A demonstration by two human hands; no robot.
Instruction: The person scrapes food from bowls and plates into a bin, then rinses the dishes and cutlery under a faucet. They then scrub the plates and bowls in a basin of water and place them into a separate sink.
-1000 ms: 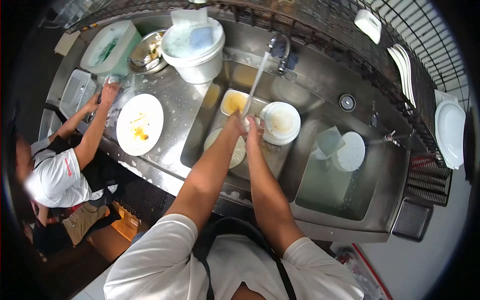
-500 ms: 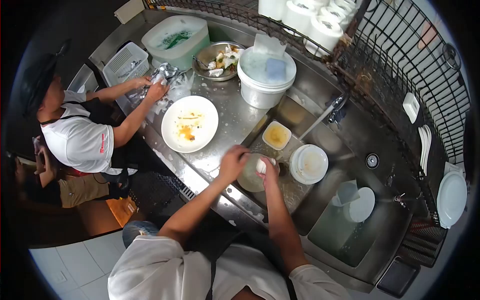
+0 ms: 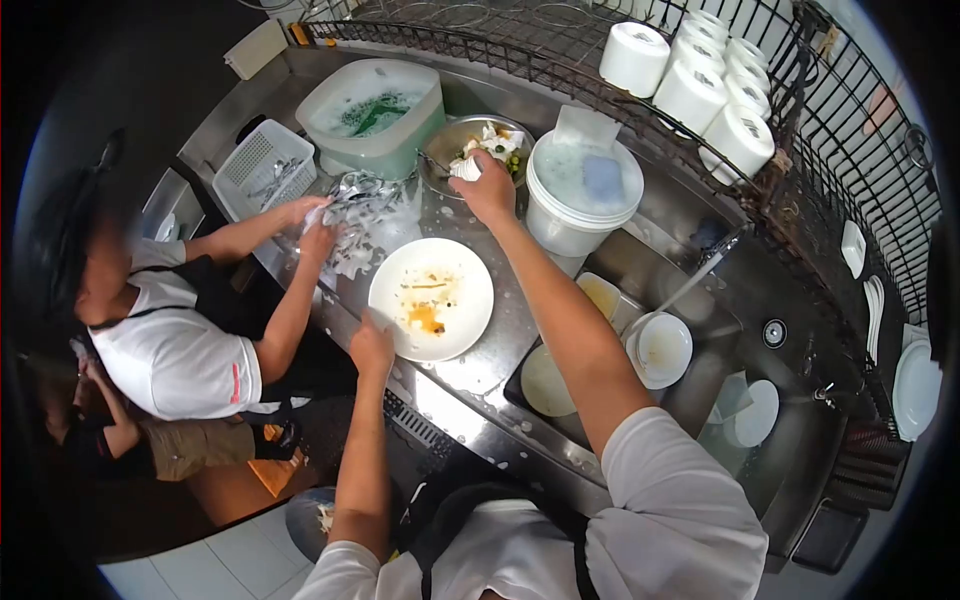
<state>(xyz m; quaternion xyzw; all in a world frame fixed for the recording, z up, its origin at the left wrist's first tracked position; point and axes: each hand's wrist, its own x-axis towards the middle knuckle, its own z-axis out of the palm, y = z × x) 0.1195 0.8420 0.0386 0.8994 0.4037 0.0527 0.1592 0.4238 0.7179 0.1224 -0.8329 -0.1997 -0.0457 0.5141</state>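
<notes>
My left hand is at the near left rim of a large white plate, fingers closed on its edge. Brown and orange food remains smear the plate, which lies on the steel counter. Farther back, my right hand reaches over a metal bowl of food scraps. Its fingers are closed around a white wad, perhaps crumpled tissue; the hand partly covers it. Beside that bowl stands a white bucket of soapy water with a blue sponge.
A co-worker's hands handle cutlery in suds at left, near a white basket and a soapy tub. Right are the running tap, stacked white bowls and sinks. A wire rack with white cups overhangs the back.
My hands have parted from over the sink. The left moved to the plate's rim; the right carried the white wad back to the scrap bowl. The view has shifted.
</notes>
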